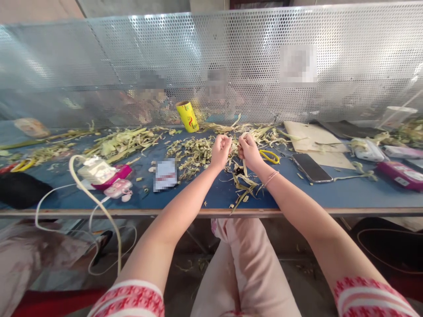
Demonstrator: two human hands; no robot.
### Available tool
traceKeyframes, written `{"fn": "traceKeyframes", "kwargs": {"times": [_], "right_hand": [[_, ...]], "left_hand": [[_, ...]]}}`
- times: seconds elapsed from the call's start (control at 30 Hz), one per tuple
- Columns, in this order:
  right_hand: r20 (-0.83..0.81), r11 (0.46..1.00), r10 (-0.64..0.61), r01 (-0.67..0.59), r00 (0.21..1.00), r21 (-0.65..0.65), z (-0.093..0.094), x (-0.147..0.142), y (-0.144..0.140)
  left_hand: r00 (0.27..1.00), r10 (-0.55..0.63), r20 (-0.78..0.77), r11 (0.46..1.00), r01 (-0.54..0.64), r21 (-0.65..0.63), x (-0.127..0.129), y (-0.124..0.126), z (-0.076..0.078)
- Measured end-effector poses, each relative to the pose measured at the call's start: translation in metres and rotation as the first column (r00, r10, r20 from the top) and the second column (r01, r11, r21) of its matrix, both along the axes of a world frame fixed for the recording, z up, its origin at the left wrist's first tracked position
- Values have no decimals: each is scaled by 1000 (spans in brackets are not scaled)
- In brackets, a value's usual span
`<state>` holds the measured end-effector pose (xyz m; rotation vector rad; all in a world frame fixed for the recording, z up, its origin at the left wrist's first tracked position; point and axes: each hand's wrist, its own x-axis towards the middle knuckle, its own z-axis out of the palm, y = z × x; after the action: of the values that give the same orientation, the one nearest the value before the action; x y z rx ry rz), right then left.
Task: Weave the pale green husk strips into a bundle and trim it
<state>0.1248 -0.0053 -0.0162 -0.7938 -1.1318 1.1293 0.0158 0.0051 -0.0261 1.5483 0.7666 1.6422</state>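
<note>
My left hand (221, 151) and my right hand (248, 149) are held close together above the blue table, a small gap between them. The fingers of each are curled into a pinch; whatever they grip is too small or hidden to make out. A heap of short dried plant pieces (194, 152) lies beside my left hand. Under my right hand are dry, pale green leaf strips (246, 182). Yellow looped handles (270, 156), perhaps of scissors, lie right of my right wrist.
A yellow roll (187, 117) stands by the perforated metal screen (211, 53). Long plant strips (122, 143) are piled left. A phone (311, 167) and brown paper (312, 136) lie right. Chargers (99, 171) with a white cable (95, 204) hanging over the edge sit left.
</note>
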Motion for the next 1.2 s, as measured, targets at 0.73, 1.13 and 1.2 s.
{"fn": "traceKeyframes", "kwargs": {"times": [0.73, 1.13, 1.2], "right_hand": [[2, 993, 74, -73, 997, -96, -1, 2, -1], [56, 990, 70, -63, 996, -125, -1, -2, -4], [63, 993, 56, -48, 996, -108, -1, -2, -4]], "left_hand": [[916, 230, -330, 969, -185, 162, 5, -8, 4], [918, 232, -323, 971, -240, 17, 2, -10, 6], [940, 195, -279, 978, -209, -23, 2, -8, 5]]}}
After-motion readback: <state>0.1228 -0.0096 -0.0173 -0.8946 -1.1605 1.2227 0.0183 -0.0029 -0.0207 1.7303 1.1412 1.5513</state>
